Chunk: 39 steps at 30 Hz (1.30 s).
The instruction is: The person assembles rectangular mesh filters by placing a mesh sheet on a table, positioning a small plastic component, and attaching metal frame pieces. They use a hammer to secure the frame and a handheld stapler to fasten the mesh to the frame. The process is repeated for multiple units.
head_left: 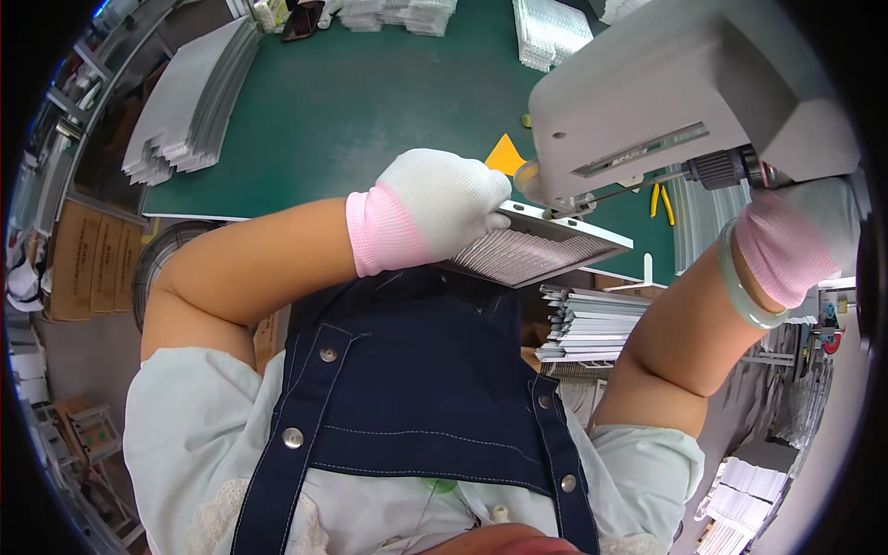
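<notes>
My left hand (444, 205), in a white knit glove with a pink cuff, is closed on the upper left edge of a white-framed panel (546, 257). Thin ribs fill the panel, which is tilted at the table's near edge. At the right, my right hand (814, 227), gloved alike, is closed round the back of a power driver (726, 168) with a black chuck. Its fingers are partly hidden. From the chuck a long thin bit runs to a metal tip at the panel's top edge. A bulky grey housing (666, 102) stands over the bit.
On the green table (370, 92) a stack of white sheets (199, 102) stands left, with bubble-wrapped packs (550, 32) farther back. A yellow triangular piece (505, 155) and yellow-handled pliers (661, 202) lie near the housing. White strips (592, 324) are stacked below the table edge.
</notes>
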Motion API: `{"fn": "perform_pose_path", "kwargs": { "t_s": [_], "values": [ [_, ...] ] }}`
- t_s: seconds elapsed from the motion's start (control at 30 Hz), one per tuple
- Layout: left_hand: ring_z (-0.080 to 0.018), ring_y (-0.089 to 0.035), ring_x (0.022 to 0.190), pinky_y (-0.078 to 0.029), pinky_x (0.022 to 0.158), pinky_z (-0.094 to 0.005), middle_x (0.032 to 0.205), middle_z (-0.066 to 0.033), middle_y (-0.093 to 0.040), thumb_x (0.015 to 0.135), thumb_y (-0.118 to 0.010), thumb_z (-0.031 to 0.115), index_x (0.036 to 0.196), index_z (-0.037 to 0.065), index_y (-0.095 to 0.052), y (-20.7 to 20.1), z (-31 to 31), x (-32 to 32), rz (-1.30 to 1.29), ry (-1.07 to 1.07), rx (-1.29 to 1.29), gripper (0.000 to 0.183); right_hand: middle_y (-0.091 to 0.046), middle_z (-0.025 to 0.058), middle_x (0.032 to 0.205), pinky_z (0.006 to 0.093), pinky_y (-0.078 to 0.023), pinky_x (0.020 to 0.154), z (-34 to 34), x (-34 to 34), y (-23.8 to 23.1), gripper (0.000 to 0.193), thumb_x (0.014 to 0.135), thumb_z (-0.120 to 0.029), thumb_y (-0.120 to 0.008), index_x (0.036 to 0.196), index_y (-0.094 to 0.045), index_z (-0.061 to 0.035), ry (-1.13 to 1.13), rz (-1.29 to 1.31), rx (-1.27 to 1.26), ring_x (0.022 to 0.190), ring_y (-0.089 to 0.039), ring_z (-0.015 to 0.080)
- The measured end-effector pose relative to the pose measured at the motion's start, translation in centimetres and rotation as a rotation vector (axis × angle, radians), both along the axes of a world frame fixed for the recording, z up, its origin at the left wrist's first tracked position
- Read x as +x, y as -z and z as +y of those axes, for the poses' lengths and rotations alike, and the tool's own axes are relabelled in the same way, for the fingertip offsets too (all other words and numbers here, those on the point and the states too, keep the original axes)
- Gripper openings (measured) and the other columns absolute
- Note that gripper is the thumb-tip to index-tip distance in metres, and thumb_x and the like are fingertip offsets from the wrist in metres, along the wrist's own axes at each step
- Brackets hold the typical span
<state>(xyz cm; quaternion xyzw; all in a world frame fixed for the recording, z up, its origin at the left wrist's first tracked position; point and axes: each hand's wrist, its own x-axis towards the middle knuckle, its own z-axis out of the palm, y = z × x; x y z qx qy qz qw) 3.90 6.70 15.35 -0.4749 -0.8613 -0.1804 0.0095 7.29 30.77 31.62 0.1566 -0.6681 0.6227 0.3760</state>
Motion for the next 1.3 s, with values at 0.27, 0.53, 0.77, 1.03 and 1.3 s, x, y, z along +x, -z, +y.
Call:
{"fn": "perform_pose_path", "kwargs": {
  "t_s": [0.27, 0.53, 0.77, 1.03, 1.3],
  "values": [
    [-0.0302, -0.068, 0.073, -0.054, 0.064, -0.0423, 0.076, -0.0112, -0.066, 0.092, -0.061, 0.031, 0.089, 0.006, -0.067, 1.3, 0.6, -0.4, 0.060, 0.011, 0.036, 0.025, -0.063, -0.0006, 0.094, 0.0257, -0.050, 0.071, -2.3, -0.3, 2.7, 0.019, 0.095, -0.026, -0.061, 0.099, -0.063, -0.0074, -0.022, 0.009, -0.097, 0.079, -0.060, 0.0092],
    [-0.0306, -0.067, 0.073, -0.054, 0.065, -0.0433, 0.074, -0.0105, -0.066, 0.092, -0.061, 0.036, 0.092, 0.009, -0.071, 3.1, 0.8, -0.8, 0.109, -0.024, 0.083, 0.029, -0.064, -0.0001, 0.094, 0.0247, -0.050, 0.070, -4.2, -1.1, 5.6, 0.018, 0.094, -0.023, -0.062, 0.101, -0.063, -0.0063, -0.044, -0.032, -0.207, 0.079, -0.061, 0.0090],
    [-0.0311, -0.067, 0.073, -0.053, 0.067, -0.0430, 0.073, -0.0107, -0.066, 0.091, -0.060, 0.038, 0.086, 0.009, -0.073, 3.4, 1.1, -2.0, 0.198, 0.014, 0.071, 0.032, -0.065, 0.0003, 0.093, 0.0238, -0.050, 0.070, -4.9, -1.9, 5.3, 0.018, 0.094, -0.020, -0.062, 0.103, -0.064, -0.0053, -0.027, -0.087, -0.259, 0.079, -0.061, 0.0089],
    [-0.0315, -0.067, 0.077, -0.053, 0.069, -0.0433, 0.078, -0.0109, -0.066, 0.090, -0.062, 0.036, 0.092, 0.011, -0.072, 3.0, 0.2, -2.1, 0.123, 0.026, 0.059, 0.028, -0.066, 0.0008, 0.093, 0.0229, -0.050, 0.070, -5.6, -2.7, 5.6, 0.018, 0.093, -0.018, -0.063, 0.104, -0.064, -0.0042, -0.046, -0.110, -0.277, 0.079, -0.062, 0.0087],
    [-0.0310, -0.067, 0.079, -0.054, 0.070, -0.0427, 0.082, -0.0100, -0.067, 0.090, -0.060, 0.032, 0.100, 0.012, -0.069, 1.1, 0.8, -2.0, 0.086, 0.140, 0.057, 0.024, -0.068, 0.0012, 0.092, 0.0219, -0.050, 0.069, -5.4, -2.8, 4.3, 0.018, 0.092, -0.015, -0.064, 0.106, -0.064, -0.0031, -0.035, -0.151, -0.299, 0.079, -0.063, 0.0085]
  ]
}}
